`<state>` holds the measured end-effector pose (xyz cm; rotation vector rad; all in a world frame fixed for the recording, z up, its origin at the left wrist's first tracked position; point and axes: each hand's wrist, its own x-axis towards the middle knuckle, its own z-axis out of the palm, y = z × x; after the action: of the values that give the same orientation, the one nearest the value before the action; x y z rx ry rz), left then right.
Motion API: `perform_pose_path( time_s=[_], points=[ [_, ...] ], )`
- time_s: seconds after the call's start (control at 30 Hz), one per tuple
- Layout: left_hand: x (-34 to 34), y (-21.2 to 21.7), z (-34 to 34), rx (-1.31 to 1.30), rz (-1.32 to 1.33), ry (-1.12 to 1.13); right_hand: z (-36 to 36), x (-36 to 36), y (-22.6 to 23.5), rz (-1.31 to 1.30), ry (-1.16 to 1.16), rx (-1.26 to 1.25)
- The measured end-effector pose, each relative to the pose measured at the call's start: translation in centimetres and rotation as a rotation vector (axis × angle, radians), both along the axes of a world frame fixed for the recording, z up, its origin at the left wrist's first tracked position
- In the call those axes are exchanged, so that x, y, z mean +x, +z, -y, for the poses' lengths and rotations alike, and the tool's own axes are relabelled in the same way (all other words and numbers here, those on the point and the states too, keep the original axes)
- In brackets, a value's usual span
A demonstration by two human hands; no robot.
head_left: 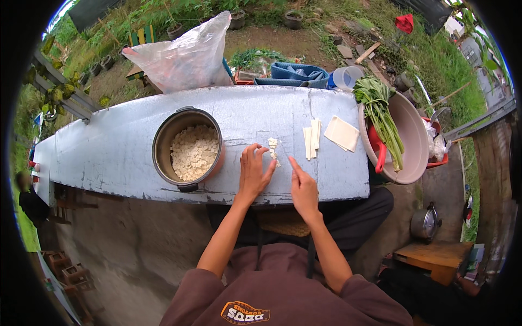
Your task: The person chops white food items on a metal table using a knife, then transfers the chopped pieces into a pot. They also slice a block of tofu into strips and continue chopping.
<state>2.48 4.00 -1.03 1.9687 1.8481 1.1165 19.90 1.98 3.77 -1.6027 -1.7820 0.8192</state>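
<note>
On the silvery tabletop (pixel 119 130), small pale cut pieces (pixel 273 143) lie in a short row. Just left of them is my left hand (pixel 252 171), its fingers curved and apart, with nothing visible between them. My right hand (pixel 304 190) is closed round a knife (pixel 285 152), whose thin blade points away from me beside the pieces. The knife's handle is mostly hidden in my hand. To the right lie pale flat strips (pixel 307 144) and a small stack of square pale sheets (pixel 341 133). Left of my hands stands a round pot (pixel 219 157) holding many similar pieces.
At the table's right end, a wide basin (pixel 416 157) holds leafy green stalks (pixel 387 119) and something red with a handle. Along the far edge are a plastic bag (pixel 182 60), a blue fabric item (pixel 299 73) and a clear container (pixel 347 77). A lidded pot (pixel 424 223) stands lower right.
</note>
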Motion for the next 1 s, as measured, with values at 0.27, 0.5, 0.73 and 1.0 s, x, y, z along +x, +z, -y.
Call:
perform_pose_path(
  time_s=[0.27, 0.5, 0.73, 1.0],
  points=[
    [0.6, 0.4, -3.0, 0.043, -0.344, -0.125, -3.7, 7.4, -1.4, 0.314, -0.223, 0.27],
    [1.4, 0.9, -8.1, 0.067, -0.319, -0.126, -4.7, 7.8, -3.0, 0.524, -0.342, 0.414],
    [1.8, 0.8, -10.8, 0.07, -0.256, -0.098, -5.2, 8.3, -3.9, 0.539, -0.413, 0.462],
    [3.9, 1.9, -10.2, 0.097, -0.206, -0.166, -5.6, 8.0, -3.8, 0.56, -0.435, 0.438]
  ],
)
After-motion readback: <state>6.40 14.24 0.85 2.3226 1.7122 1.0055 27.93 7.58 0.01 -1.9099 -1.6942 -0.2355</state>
